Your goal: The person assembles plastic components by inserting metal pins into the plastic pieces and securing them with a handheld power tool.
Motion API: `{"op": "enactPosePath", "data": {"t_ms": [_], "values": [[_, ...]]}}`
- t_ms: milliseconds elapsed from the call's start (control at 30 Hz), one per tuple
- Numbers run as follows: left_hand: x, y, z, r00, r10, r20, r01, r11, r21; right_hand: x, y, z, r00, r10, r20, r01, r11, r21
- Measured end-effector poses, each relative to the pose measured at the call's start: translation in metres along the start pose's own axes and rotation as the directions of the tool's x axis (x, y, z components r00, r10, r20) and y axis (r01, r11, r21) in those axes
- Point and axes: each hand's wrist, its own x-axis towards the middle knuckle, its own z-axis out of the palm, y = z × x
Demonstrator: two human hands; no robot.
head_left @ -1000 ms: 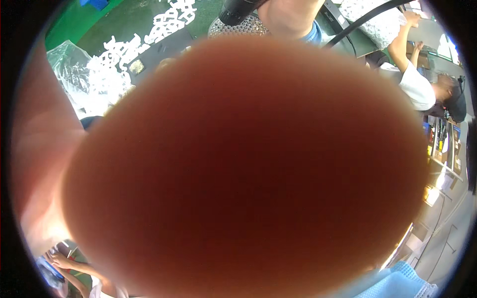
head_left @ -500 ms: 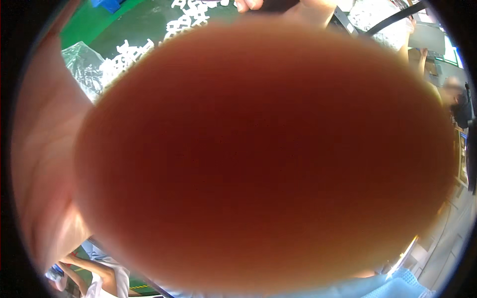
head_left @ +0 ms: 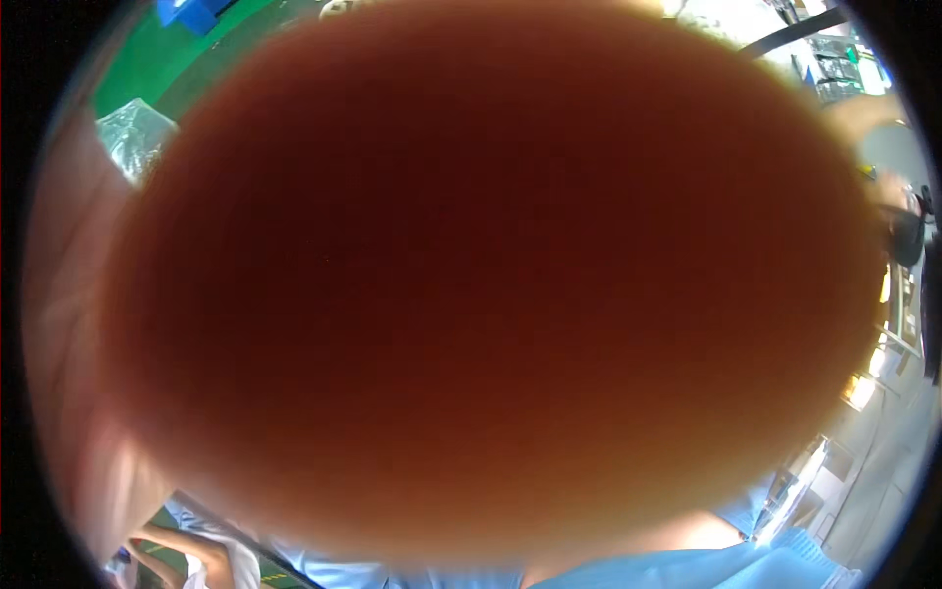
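A blurred, dark red patch of skin [head_left: 481, 275], very close to the lens, covers most of the head view. It joins a palm-like stretch of skin [head_left: 74, 285] along the left rim, which seems to be my left hand. Its fingers cannot be made out, nor whether it holds anything. My right hand does not show. A strip of bare skin [head_left: 677, 542] lies by light blue cloth [head_left: 677, 571] at the lower edge; whose it is, I cannot tell. Whatever lies in the middle is hidden.
At upper left are a green surface [head_left: 147, 69], a blue bin [head_left: 191, 12] and a clear plastic bag [head_left: 135, 135]. A black bar [head_left: 795, 33] crosses the upper right. Another person's arm [head_left: 186, 545] shows at lower left, and a blurred person [head_left: 901, 221] at the right rim.
The blurred skin now covers more of the top. White plastic pieces and fingers seen there before are mostly hidden. The view has shifted slightly, and more light blue cloth shows below.
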Motion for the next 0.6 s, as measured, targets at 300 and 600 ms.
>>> {"op": "enactPosePath", "data": {"t_ms": [300, 600], "values": [[-0.002, 0.000, 0.012, 0.999, -0.034, 0.036, 0.036, 0.998, -0.053, 0.003, -0.002, -0.006, 1.000, 0.006, 0.020, -0.007, 1.000, 0.012], [-0.014, -0.009, 0.036, 0.950, -0.222, 0.218, 0.191, 0.969, 0.154, 0.003, -0.013, -0.002, 0.998, 0.066, 0.025, -0.064, 0.995, -0.075]]}}
